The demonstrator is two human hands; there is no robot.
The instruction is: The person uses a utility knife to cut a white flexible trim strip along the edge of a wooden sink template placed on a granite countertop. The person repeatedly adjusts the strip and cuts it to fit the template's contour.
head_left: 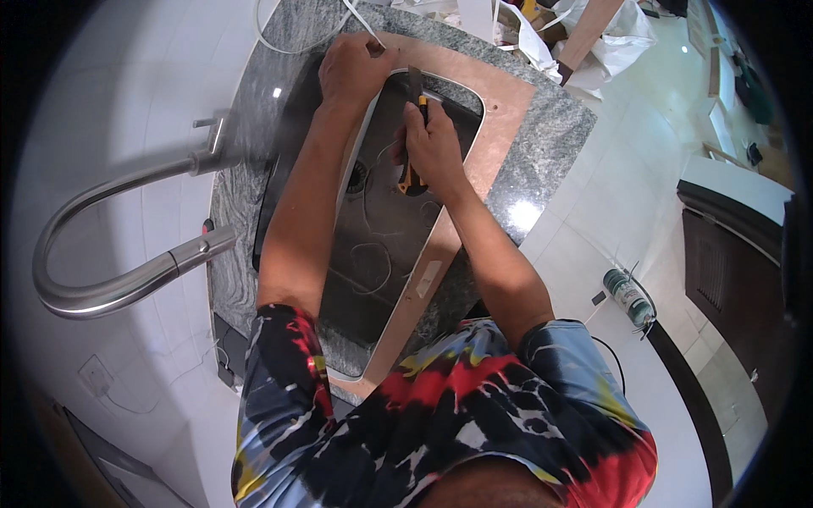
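My right hand point(436, 148) is closed around a black and yellow utility knife point(415, 83), its blade end pointing away from me over the sink's far part. My left hand point(351, 72) rests at the far left corner of a thin wooden board point(508, 93), with its fingers pinched on a thin white strip point(362, 21). The board has a large rounded opening, and white edging runs along the inner rim. Under the opening lies a dark sink point(339, 292), with loose thin white strands point(385, 262) inside. My left forearm hides part of the board's left side.
A grey granite countertop point(550, 140) surrounds the sink. At left, a curved metal faucet point(110, 292) reaches toward it. White bags point(622, 46) and a wooden plank point(589, 34) lie beyond the far edge. A green and white cylinder point(627, 296) is on the floor at right.
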